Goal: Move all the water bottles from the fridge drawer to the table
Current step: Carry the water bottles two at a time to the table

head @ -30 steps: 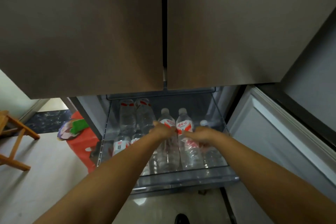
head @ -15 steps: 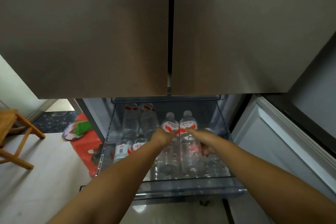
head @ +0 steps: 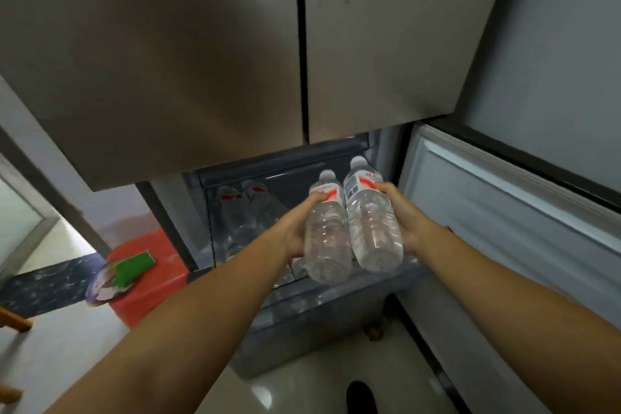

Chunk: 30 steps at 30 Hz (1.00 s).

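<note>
Two clear water bottles with red-and-white labels are lifted above the open fridge drawer (head: 302, 309), side by side. My left hand (head: 297, 227) is shut on the left bottle (head: 327, 239). My right hand (head: 406, 218) is shut on the right bottle (head: 373, 225). Both bottles tilt with their white caps pointing away from me. More bottles (head: 245, 212) still lie in the drawer's back left part, blurred behind its clear wall. The table is out of view.
Closed upper fridge doors (head: 235, 44) hang right above the drawer. An open door panel (head: 504, 212) stands to the right. A red box (head: 151, 279) with a green item sits on the floor at left, beside a wooden stool leg (head: 13, 321).
Both hands closed on a bottle each and lifted them up out of the drawer toward me. The view has swung to the left.
</note>
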Motion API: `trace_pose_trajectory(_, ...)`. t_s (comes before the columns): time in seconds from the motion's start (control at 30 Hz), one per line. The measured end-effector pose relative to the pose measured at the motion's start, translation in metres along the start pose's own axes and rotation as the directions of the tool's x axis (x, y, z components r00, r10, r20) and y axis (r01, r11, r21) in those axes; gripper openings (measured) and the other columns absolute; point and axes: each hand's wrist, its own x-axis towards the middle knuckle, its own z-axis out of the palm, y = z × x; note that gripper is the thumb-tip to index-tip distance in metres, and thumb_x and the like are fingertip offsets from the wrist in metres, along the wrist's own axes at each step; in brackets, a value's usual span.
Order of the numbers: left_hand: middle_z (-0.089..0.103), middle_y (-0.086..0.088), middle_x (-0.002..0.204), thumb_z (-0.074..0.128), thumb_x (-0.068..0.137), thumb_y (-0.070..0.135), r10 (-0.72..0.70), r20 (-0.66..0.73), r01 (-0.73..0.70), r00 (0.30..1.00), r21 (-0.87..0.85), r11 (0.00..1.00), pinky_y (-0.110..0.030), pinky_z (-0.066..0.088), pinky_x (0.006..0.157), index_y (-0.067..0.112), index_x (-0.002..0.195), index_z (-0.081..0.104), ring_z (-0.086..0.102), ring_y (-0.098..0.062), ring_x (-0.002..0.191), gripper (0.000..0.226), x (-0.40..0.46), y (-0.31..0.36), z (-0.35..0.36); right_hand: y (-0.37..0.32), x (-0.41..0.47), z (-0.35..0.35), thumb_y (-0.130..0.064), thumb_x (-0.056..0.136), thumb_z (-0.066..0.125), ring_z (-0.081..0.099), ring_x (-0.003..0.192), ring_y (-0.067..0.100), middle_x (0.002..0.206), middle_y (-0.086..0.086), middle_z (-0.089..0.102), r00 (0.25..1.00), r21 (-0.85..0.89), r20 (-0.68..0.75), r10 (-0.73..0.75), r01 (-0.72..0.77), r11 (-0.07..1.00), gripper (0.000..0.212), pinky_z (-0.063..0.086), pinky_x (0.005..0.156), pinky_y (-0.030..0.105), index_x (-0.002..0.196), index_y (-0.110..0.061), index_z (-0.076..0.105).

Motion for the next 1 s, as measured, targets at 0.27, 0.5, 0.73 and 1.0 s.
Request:
trace_pose_trajectory(0.27,0.073,-0.010,0.091,0.071,0.081,0.033,0.072,0.194,-0.121,0.978,0.249,0.961,-0.041,0.056,0.078,0.013,0.108,0.064,0.071,-0.026,0.081,0.034,-0.030,-0.064,0.048,0.077,-0.100,-0.032,-0.041,0.076,0.075,0.071,0.080,0.027,0.097,0.013,0.071,0.829,-0.172,-0.395,-0.396,0.357,0.918,0.061,0.057,0.077,0.042,0.124,-0.008,0.059)
trace_pose_trajectory(0.5,0.067,0.001,0.102,0.075,0.078,0.039,0.255,0.289,-0.385,0.923,0.714,0.585,-0.021,0.051,0.067,0.016,0.113,0.056,0.065,-0.011,0.087,0.046,-0.036,-0.150,0.113,0.144,-0.210,-0.070,-0.034,0.084,0.071,0.065,0.081,0.008,0.099,-0.001,0.068,0.400,-0.546,-0.684,-0.610,0.275,0.792,0.038,0.049,0.062,0.018,0.114,-0.016,0.057)
trace_pose_trajectory(0.73,0.063,0.002,0.105,0.076,0.075,0.041,0.092,0.469,-0.463,0.878,0.786,0.409,-0.028,0.053,0.075,0.018,0.121,0.047,0.064,-0.013,0.090,0.059,-0.051,-0.262,0.185,0.231,-0.331,-0.121,-0.039,0.081,0.072,0.058,0.087,0.007,0.102,-0.010,0.058,0.077,-0.514,-0.844,-0.532,0.170,0.841,0.046,0.042,0.065,0.016,0.115,-0.026,0.045)
trace_pose_trajectory(1.0,0.061,0.004,0.107,0.076,0.075,0.043,-0.136,0.669,-0.624,0.730,0.735,0.266,-0.027,0.045,0.077,0.021,0.124,0.046,0.061,-0.015,0.093,0.062,-0.139,-0.433,0.277,0.367,-0.509,-0.156,-0.043,0.079,0.073,0.063,0.089,0.011,0.099,-0.007,0.061,-0.242,-0.379,-0.914,-0.327,0.215,0.900,0.050,0.046,0.063,0.015,0.116,-0.021,0.048)
